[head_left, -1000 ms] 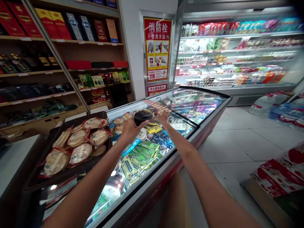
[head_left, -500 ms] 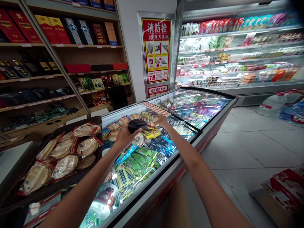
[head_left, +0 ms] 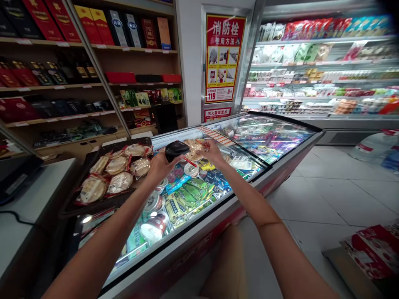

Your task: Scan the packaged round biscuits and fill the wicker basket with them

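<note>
I stand at an open chest freezer (head_left: 218, 209) full of packaged frozen foods. My left hand (head_left: 158, 166) is closed around a black handheld device (head_left: 176, 149), held above the packets. My right hand (head_left: 213, 151) reaches over the freezer's middle and pinches a clear packet of round flat cakes with a red edge (head_left: 193, 151), lifted a little above the other goods. Green packets (head_left: 187, 197) and round tubs (head_left: 154, 226) lie below my forearms.
A dark tray of wrapped round flatbreads (head_left: 109, 178) rests on the freezer's left end. Wooden shelves of boxed bottles (head_left: 77, 62) stand behind. A refrigerated wall case (head_left: 321, 70) is at the right. A white counter (head_left: 28, 207) is at the left, red sacks (head_left: 370, 249) on the floor.
My right hand has taken hold of the flat-cake packet and raised it out of the freezer. My left hand with the black device stayed above the goods. The view shifted left.
</note>
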`<move>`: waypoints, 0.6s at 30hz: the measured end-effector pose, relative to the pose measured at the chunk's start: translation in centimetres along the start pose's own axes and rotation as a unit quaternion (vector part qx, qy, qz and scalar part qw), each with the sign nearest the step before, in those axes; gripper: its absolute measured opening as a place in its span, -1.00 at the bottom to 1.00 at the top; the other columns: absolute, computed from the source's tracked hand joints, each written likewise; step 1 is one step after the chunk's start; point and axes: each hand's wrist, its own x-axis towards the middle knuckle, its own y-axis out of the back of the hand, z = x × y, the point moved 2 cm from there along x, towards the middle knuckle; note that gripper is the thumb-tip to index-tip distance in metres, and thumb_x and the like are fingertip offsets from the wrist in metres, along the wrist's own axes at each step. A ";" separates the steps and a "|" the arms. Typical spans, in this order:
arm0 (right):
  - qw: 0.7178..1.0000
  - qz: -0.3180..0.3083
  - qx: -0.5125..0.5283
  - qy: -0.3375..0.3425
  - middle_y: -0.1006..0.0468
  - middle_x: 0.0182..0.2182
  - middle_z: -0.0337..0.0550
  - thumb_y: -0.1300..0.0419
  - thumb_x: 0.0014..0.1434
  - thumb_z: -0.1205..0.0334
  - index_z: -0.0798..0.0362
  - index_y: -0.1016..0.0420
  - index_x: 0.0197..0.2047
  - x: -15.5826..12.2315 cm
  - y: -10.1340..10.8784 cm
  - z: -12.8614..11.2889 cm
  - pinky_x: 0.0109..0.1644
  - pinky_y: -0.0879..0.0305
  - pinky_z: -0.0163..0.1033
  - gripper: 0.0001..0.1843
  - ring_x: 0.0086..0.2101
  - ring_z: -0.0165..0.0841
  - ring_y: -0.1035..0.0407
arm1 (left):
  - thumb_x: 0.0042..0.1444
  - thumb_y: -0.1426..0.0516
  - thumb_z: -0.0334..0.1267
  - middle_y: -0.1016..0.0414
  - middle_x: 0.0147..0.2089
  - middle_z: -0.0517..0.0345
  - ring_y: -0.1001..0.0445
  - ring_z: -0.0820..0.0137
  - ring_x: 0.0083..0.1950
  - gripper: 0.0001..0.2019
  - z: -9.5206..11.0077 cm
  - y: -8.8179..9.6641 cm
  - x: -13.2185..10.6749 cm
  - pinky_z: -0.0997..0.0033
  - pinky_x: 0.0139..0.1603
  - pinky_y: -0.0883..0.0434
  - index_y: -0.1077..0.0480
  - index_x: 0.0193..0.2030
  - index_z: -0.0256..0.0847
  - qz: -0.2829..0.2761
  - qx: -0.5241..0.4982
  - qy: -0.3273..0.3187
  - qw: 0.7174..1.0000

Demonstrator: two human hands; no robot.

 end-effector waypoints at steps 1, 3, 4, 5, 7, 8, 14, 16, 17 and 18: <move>1.000 -0.005 0.005 0.006 -0.49 -0.18 -0.19 -0.40 -0.11 0.00 -0.02 -0.34 -0.19 -0.5 -0.6 -1.1 -0.05 -0.30 -0.11 -0.53 -0.18 -0.23 -0.39 | 0.05 -0.13 0.33 -0.59 -0.44 0.03 -0.58 0.11 -0.33 -0.43 -0.5 0.8 -0.6 0.36 -0.42 -0.29 -0.53 -0.23 -0.19 0.012 0.014 0.000 1.000; 1.000 -0.011 0.008 0.008 -0.49 -0.18 -0.21 -0.41 -0.11 0.01 -0.02 -0.34 -0.19 -1.2 -2.0 -3.0 -0.05 -0.29 -0.12 -0.52 -0.19 -0.24 -0.39 | 0.05 -0.13 0.33 -0.59 -0.44 0.01 -0.58 0.10 -0.32 -0.43 -1.7 2.4 -1.7 0.36 -0.43 -0.27 -0.53 -0.20 -0.20 0.024 0.027 0.002 0.999; 1.000 -0.011 0.006 0.008 -0.49 -0.19 -0.21 -0.41 -0.12 0.01 -0.02 -0.34 -0.19 -1.4 -2.7 -3.9 -0.05 -0.29 -0.12 -0.52 -0.19 -0.24 -0.39 | 0.06 -0.13 0.33 -0.59 -0.44 0.00 -0.59 0.09 -0.32 -0.43 -2.4 3.1 -2.2 0.36 -0.43 -0.27 -0.53 -0.21 -0.20 0.025 0.026 0.004 0.999; 1.000 -0.012 0.004 0.007 -0.49 -0.20 -0.22 -0.42 -0.13 0.01 -0.02 -0.34 -0.20 -1.6 -3.5 -4.6 -0.04 -0.28 -0.12 -0.52 -0.19 -0.24 -0.39 | 0.07 -0.12 0.32 -0.59 -0.43 0.00 -0.59 0.09 -0.31 -0.44 -3.1 3.8 -2.7 0.36 -0.43 -0.28 -0.53 -0.23 -0.20 0.028 0.022 0.007 0.999; 1.000 -0.021 0.006 0.006 -0.49 -0.21 -0.22 -0.43 -0.13 0.00 -0.03 -0.35 -0.21 -1.7 -5.3 -5.8 -0.07 -0.29 -0.14 -0.52 -0.20 -0.25 -0.39 | 0.08 -0.11 0.30 -0.59 -0.43 0.00 -0.59 0.10 -0.31 -0.47 -4.6 5.1 -3.6 0.37 -0.43 -0.29 -0.52 -0.29 -0.19 0.038 0.006 0.020 0.999; 1.000 -0.028 0.010 0.008 -0.49 -0.22 -0.22 -0.42 -0.13 0.00 -0.03 -0.35 -0.21 -1.8 -6.2 -6.4 -0.08 -0.29 -0.14 -0.52 -0.20 -0.25 -0.38 | 0.08 -0.11 0.30 -0.59 -0.45 0.00 -0.59 0.10 -0.32 -0.48 -5.3 5.7 -4.0 0.36 -0.43 -0.29 -0.51 -0.34 -0.18 0.045 -0.002 0.028 0.999; 0.996 -0.065 0.007 0.066 -0.49 -0.22 -0.23 -0.40 -0.08 -0.01 -0.04 -0.33 -0.20 -2.6 -11.1 -9.9 -0.07 -0.31 -0.14 -0.54 -0.21 -0.27 -0.38 | 0.05 -0.10 0.34 -0.51 -0.57 0.05 -0.54 0.15 -0.43 -0.46 -9.5 8.8 -6.6 0.35 -0.48 -0.27 -0.43 -0.51 -0.15 0.073 -0.053 0.093 0.992; 0.994 -0.069 -0.003 0.084 -0.48 -0.23 -0.22 -0.39 -0.06 0.01 -0.04 -0.32 -0.21 -3.1 -12.1 -10.9 -0.04 -0.30 -0.13 -0.57 -0.19 -0.26 -0.38 | 0.02 -0.11 0.35 -0.48 -0.60 0.07 -0.53 0.16 -0.45 -0.46 -10.4 9.9 -7.5 0.36 -0.49 -0.26 -0.43 -0.52 -0.14 0.073 -0.044 0.106 0.991; 0.994 -0.070 -0.007 0.089 -0.48 -0.22 -0.22 -0.39 -0.06 0.02 -0.03 -0.32 -0.21 -3.4 -12.4 -11.4 -0.04 -0.30 -0.12 -0.57 -0.18 -0.26 -0.38 | 0.01 -0.13 0.35 -0.47 -0.61 0.07 -0.53 0.16 -0.44 -0.46 -10.8 10.4 -7.9 0.36 -0.49 -0.26 -0.42 -0.53 -0.14 0.072 -0.029 0.112 0.991; 0.993 -0.073 -0.010 0.094 -0.48 -0.22 -0.21 -0.39 -0.05 0.03 -0.03 -0.32 -0.21 -3.7 -12.8 -11.8 -0.03 -0.30 -0.12 -0.58 -0.18 -0.25 -0.38 | -0.01 -0.14 0.35 -0.46 -0.61 0.07 -0.53 0.15 -0.44 -0.46 -11.1 11.0 -8.3 0.35 -0.49 -0.25 -0.41 -0.54 -0.14 0.070 -0.011 0.119 0.990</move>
